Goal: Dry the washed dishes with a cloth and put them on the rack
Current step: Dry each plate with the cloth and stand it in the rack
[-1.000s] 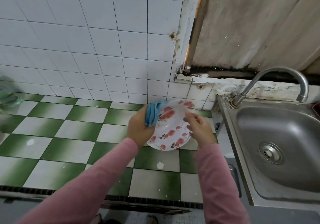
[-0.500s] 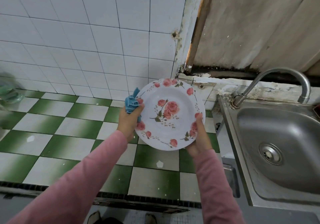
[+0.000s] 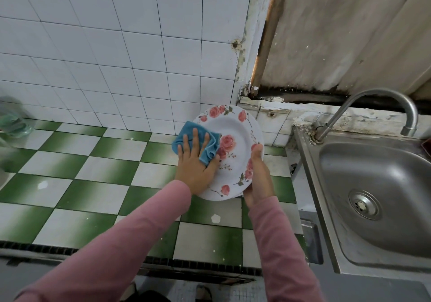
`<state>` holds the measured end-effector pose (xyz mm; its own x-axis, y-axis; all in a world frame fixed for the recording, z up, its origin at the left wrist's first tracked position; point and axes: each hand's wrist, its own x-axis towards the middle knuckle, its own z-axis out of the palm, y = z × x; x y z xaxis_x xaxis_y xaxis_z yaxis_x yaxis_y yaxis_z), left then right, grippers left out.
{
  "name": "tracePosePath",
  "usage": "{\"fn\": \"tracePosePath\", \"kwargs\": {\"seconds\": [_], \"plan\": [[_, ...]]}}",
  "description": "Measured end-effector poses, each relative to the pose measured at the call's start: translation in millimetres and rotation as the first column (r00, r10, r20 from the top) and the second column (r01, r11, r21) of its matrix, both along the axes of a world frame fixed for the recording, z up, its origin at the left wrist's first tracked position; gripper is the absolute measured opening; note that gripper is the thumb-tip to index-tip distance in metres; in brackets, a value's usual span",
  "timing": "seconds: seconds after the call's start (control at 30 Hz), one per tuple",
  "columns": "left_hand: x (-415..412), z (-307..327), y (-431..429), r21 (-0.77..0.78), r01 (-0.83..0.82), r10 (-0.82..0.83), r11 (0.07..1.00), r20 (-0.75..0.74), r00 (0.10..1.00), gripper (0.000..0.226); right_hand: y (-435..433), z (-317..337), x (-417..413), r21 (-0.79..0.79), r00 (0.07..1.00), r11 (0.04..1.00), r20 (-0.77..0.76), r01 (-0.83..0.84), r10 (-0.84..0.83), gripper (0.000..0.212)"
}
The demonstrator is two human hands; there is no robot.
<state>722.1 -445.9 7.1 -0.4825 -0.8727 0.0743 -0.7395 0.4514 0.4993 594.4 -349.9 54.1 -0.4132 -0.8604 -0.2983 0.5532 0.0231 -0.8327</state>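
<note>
Plate [image 3: 235,138], from the head view: hung tilted, flowered face toward the camera, above the back right part of the tabletop [image 3: 105,168], near its sink-side edge. Was gripped at the right rim by the right hand [image 3: 258,175], thumb on the face, fingers behind. Half a second before, had carried the blue cloth [image 3: 211,149] bunched at its left rim. By this moment lay under that cloth, which was spread over the left of the face and pressed flat by the left hand [image 3: 196,164], fingers straight. Meant, most likely, that wiping of the face had just begun, with racking not yet due. Showed no rack anywhere.

Below, green-and-white checked tiles, chipped in spots. Behind, white wall tiles [image 3: 140,57]. Beyond the right edge, a steel sink [image 3: 307,173] with a curved tap [image 3: 377,94]. At the far left edge, something green and blurred, not to be made out.
</note>
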Motion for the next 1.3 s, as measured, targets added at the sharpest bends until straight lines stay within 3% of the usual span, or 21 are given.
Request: {"fn": "tracePosePath", "kwargs": {"seconds": [0.1,0.23,0.3,0.4,0.53,0.77,0.87,1.0,1.13,1.2,1.3], "plan": [[-14,13,0,0.072,0.009,-0.006,0.997,-0.036,0.999,0.075,-1,0,7,0.034,0.999,0.999,-0.037,-0.016,0.017,0.053],[-26,33,12,0.211,0.245,-0.195,0.946,-0.230,0.953,0.062,-1,0,11,0.067,0.998,0.998,-0.058,-0.016,0.020,0.074],[-26,34,20,0.246,0.362,-0.300,0.899,-0.256,0.919,0.059,1,-4,10,0.063,1.000,0.998,-0.002,0.023,-0.022,0.081],[-19,27,27,0.352,0.436,-0.354,0.828,-0.274,0.894,0.059,2,-6,3,0.047,0.991,0.994,0.092,0.094,-0.098,0.074],[0,27,28,0.381,0.473,-0.453,0.794,-0.148,0.879,0.053,4,-4,-6,0.085,0.975,0.989,0.177,0.123,-0.137,0.062],[26,32,21,0.229,0.506,-0.541,0.832,0.132,0.830,0.053,6,1,-10,0.148,0.964,0.974,0.174,0.174,-0.199,0.049],[30,34,12,0.165,0.526,-0.547,0.834,0.126,0.828,0.046,9,2,-7,0.157,0.963,0.968,0.155,0.195,-0.219,0.047],[19,37,2,0.407,0.377,-0.361,0.832,-0.120,0.925,0.023,12,10,-3,0.117,0.962,0.977,0.187,0.181,-0.201,0.052],[6,54,-7,0.509,0.356,-0.194,0.783,-0.344,0.919,0.013,22,21,1,0.081,0.954,0.971,0.188,0.224,-0.235,0.039],[-5,66,-10,0.593,0.339,-0.051,0.731,-0.448,0.893,0.013,31,28,0,0.107,0.951,0.962,0.155,0.252,-0.267,0.038],[-20,81,-3,0.741,0.345,0.164,0.577,-0.518,0.839,0.008,50,47,-3,0.138,0.937,0.931,0.038,0.338,-0.346,0.034]]}}
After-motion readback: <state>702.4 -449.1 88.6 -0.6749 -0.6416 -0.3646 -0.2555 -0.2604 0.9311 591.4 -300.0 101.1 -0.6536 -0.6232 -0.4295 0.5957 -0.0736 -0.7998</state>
